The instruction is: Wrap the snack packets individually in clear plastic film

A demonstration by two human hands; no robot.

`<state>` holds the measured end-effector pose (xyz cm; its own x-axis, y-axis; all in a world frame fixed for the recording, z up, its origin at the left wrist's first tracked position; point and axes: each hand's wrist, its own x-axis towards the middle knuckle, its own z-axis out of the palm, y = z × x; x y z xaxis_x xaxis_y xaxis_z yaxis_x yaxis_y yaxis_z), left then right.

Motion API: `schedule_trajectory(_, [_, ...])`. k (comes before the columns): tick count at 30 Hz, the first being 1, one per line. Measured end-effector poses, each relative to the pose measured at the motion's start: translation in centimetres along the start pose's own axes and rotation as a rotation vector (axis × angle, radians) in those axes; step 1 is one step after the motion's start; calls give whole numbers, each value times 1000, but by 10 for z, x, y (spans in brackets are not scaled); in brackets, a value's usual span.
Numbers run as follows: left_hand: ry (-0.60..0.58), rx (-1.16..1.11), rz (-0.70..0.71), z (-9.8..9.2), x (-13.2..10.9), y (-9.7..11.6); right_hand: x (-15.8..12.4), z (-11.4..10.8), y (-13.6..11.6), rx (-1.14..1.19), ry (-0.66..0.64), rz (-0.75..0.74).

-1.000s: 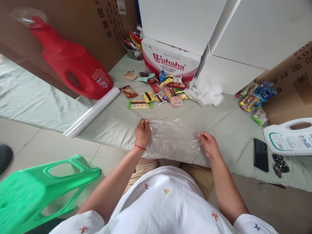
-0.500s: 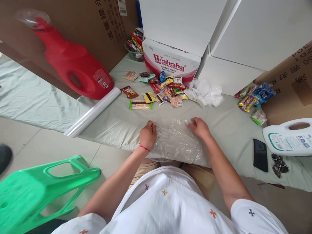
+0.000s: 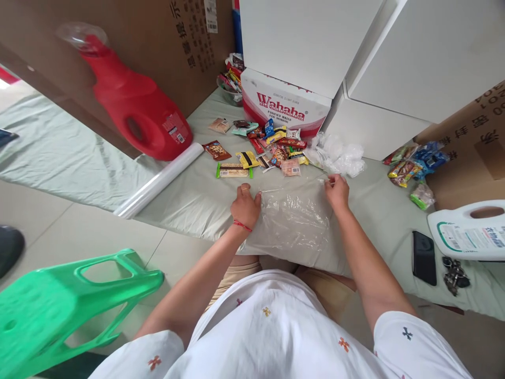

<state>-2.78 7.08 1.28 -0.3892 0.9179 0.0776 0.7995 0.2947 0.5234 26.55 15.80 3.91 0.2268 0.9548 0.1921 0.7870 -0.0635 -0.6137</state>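
A thin piece of clear plastic film lies spread on the green cloth before me, wrinkled and shiny; whether it is a single sheet or a bag I cannot tell. My left hand grips its left far corner, thumb against fingers. At the right far corner my right hand pinches the edge. Just beyond the film is a loose pile of wrapped snacks, with a yellow packet and a green-ended bar at its near left. Crumpled clear plastic sits to the pile's right.
A roll of clear film and a red jug lie on the left. Behind the snacks stands a Wahaha box. On the right are more packets, a phone, keys and a white bottle. A green stool stands lower left.
My right hand has gone from loosely spread fingers to a pinch on the film's corner and moved farther forward. My left hand has also moved slightly forward; the film now lies flatter and wider.
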Motion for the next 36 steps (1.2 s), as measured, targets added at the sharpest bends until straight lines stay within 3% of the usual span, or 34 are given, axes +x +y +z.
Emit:
schedule_trajectory(2, [86,-8,102,-5,0,-1,-23,-7,-17,8,15,-112])
schedule_trajectory(4, [72,3,300,-10,-2,-2,-61,-9,-37,42,-84,-281])
schedule_trajectory(7, [-146,6,676,-12,-2,-6,-131,1,-61,101,-510,-681])
schedule_trajectory(9, [-256,4,745,-9,3,-12,-169,12,-65,88,-738,-855])
schedule_trajectory(12, [-292,-50,575,-4,16,-27,-200,20,-58,61,-939,-954])
schedule_trajectory(17, [-313,-189,438,-9,37,-41,-203,7,-40,159,-1088,-913])
schedule_trajectory(20, [-242,-111,421,-18,33,-24,-206,3,-39,186,-1086,-876])
schedule_trajectory(23, [-120,40,468,-24,15,7,-213,8,-43,166,-1029,-849])
schedule_trajectory(27, [-154,67,564,-26,-2,35,-217,14,-52,129,-983,-856])
schedule_trajectory(29, [-114,-13,468,-29,2,30,-215,14,-54,137,-974,-839])
schedule_trajectory(32, [-4,-134,161,-37,9,1,-209,9,-54,187,-969,-748])
schedule_trajectory(36, [-121,-134,59,-43,-18,-32,-202,-2,-56,308,-1018,-668])
